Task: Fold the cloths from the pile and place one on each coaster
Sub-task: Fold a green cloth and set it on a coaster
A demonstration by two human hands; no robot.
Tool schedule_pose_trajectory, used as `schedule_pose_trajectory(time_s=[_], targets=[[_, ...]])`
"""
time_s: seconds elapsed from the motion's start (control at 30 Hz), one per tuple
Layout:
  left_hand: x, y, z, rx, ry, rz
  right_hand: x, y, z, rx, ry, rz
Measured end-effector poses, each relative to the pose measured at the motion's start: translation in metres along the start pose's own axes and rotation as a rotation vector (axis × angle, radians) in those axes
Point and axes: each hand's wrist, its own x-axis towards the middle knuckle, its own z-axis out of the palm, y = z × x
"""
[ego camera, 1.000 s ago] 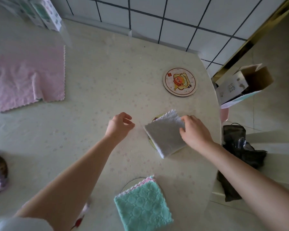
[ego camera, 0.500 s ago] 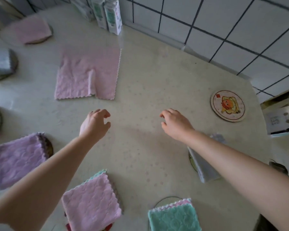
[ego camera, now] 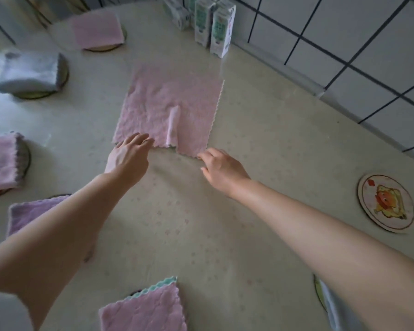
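Pink cloth lies unfolded and flat on table, one ridge near its front edge; left hand fingers rest on front-left corner, right hand fingertips touch front-right corner, neither visibly pinching it; bare coaster sits well apart at right.

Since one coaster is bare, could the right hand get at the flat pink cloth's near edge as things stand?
Probably yes: the right hand already has fingertips at the pink cloth's near right corner, and nothing lies between them.
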Motion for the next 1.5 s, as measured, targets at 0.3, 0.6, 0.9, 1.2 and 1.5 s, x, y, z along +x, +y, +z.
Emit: schedule_pose_trajectory(time_s=[0.3,0.6,0.9,1.2,1.5], targets=[[0.02,-0.043,0.007,0.139,0.126,0.205,0.037,-0.003,0.017,-0.241,0.084,-0.07],[0.035,-0.03,0.002,0.205,0.066,0.056,0.046,0.008,0.002,0.242,0.157,0.094],[0.037,-0.019,-0.009,0.152,0.066,0.017,0.018,0.041,-0.057,0.461,0.408,0.055],[0.027,0.055,-0.054,-0.13,0.311,-0.006,-0.049,0.09,-0.088,0.267,0.46,0.036],[-0.099,0.114,-0.027,-0.348,0.195,0.207,-0.188,0.104,-0.049,0.187,0.542,0.143]])
